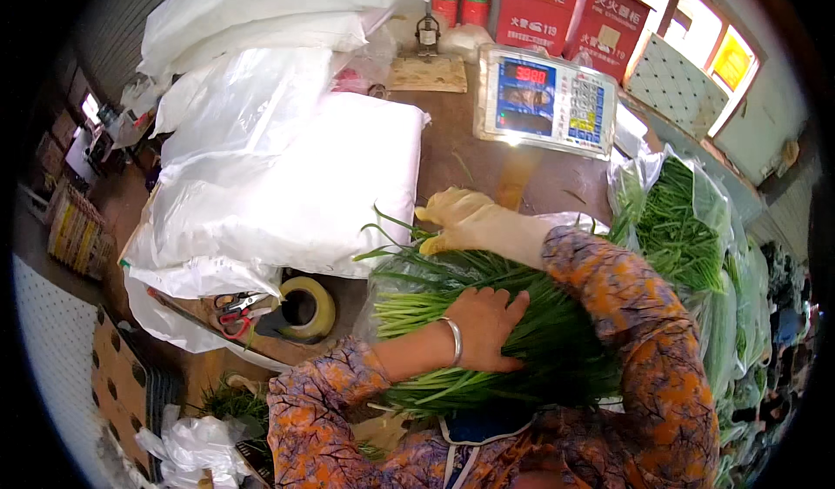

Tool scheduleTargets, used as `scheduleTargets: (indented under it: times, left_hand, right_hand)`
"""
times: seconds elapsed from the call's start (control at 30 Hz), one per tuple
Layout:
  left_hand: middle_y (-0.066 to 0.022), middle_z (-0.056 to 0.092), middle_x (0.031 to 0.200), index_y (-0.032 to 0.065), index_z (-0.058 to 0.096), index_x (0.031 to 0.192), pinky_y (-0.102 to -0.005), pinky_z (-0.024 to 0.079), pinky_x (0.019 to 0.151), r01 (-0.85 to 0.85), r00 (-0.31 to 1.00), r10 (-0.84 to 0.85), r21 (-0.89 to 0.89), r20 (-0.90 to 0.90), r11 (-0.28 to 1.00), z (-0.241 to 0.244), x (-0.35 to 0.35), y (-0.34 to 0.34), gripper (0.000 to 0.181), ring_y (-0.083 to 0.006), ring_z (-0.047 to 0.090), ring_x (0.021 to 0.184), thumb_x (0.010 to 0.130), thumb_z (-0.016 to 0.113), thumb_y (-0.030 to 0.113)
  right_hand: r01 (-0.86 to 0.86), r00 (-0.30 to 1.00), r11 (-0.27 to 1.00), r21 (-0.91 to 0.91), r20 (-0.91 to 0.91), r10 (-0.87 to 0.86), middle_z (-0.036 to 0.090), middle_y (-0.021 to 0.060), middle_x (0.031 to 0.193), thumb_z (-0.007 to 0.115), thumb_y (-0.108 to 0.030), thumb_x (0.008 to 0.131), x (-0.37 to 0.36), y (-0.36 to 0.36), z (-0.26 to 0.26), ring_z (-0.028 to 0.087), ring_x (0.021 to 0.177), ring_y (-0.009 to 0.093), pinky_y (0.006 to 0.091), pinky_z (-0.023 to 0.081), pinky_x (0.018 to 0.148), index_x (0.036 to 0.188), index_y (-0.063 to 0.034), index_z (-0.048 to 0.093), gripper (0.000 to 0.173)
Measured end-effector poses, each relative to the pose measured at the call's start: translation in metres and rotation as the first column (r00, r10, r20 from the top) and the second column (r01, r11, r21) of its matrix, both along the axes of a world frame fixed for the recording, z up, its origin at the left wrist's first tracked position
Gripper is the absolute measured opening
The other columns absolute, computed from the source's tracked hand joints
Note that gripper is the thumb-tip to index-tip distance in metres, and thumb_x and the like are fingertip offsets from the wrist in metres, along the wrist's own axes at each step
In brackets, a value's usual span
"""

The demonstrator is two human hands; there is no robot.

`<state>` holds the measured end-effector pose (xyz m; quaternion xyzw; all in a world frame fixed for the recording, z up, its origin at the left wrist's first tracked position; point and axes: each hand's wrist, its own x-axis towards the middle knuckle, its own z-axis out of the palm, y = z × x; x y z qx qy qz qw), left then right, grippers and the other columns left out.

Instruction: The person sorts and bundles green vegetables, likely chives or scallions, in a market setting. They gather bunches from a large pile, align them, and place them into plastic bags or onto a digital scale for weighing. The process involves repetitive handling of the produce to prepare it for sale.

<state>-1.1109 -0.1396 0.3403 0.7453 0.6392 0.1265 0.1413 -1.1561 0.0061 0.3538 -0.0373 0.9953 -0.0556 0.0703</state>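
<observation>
A large bunch of long green leafy stalks, like garlic chives (417, 313), lies before me on clear plastic, pale stems to the left. My left hand (486, 326), bare with a silver bracelet (454, 340), rests spread on top of the bunch. My right hand (456, 218), in a pale yellowish glove, is at the bunch's far edge with thumb and fingers apart around a few leaves; whether it grips them cannot be told.
White plastic bags (326, 182) are stacked left. Scissors (238, 313) and a tape roll (313, 310) lie at the near left. A digital scale display (548, 101) stands behind; bagged greens (682, 222) are at right. Red fire-extinguisher cabinets (538, 10) stand at the back.
</observation>
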Motion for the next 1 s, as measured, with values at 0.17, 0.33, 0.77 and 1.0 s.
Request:
scheduleTargets:
  times: [0.17,0.33,0.77,1.0]
  left_hand:
    - [-0.0268,0.035,0.131,-0.0008,0.032,0.134,-0.0482,0.035,0.095,-0.076,0.997,0.076,-0.001,0.020,0.997,-0.011,-0.011,-0.004,0.097,-0.0416,0.037,0.119,0.065,0.064,0.060]
    - [-0.0272,0.015,0.143,0.0024,0.027,0.137,-0.0507,0.020,0.106,-0.047,0.999,0.046,-0.260,-0.010,0.965,-0.009,-0.031,0.018,0.104,-0.0440,0.016,0.132,0.065,0.054,0.072]
    - [-0.0268,0.040,0.124,0.0033,0.039,0.126,-0.0418,0.041,0.089,-0.041,0.961,0.003,0.132,0.276,0.990,-0.004,-0.028,-0.014,0.075,-0.0390,0.044,0.113,0.076,0.058,0.055]
    - [-0.0127,0.051,0.069,-0.0003,0.055,0.086,-0.0348,0.042,0.059,-0.671,0.676,0.664,-0.105,0.320,0.734,-0.018,-0.115,-0.119,0.021,-0.0242,0.050,0.063,0.079,0.061,0.019]
  right_hand:
    - [0.036,0.984,0.999,-0.033,0.178,-0.029,0.063,0.0041,0.082,0.056,-0.021,0.083,-0.033,-0.012,-0.022,0.062,0.073,0.015,0.0289,0.047,0.063,0.086,-0.0050,0.062,0.018]
    - [0.471,0.873,0.699,-0.538,0.397,-0.284,0.063,0.0106,0.077,0.049,-0.017,0.083,-0.013,-0.023,0.008,0.061,0.073,0.019,0.0329,0.048,0.065,0.093,-0.0074,0.064,0.021]
    - [0.038,0.900,0.976,-0.216,0.431,0.061,0.033,0.0293,0.134,0.019,-0.076,0.080,0.035,-0.001,0.002,0.032,0.127,0.040,0.0444,0.029,0.104,0.137,0.0008,0.028,0.096]
    - [-0.267,0.922,0.898,-0.351,0.179,0.344,0.031,0.0362,0.130,0.062,-0.072,0.061,0.114,-0.034,0.038,0.037,0.120,0.046,0.0483,0.033,0.098,0.142,-0.0066,0.009,0.117]
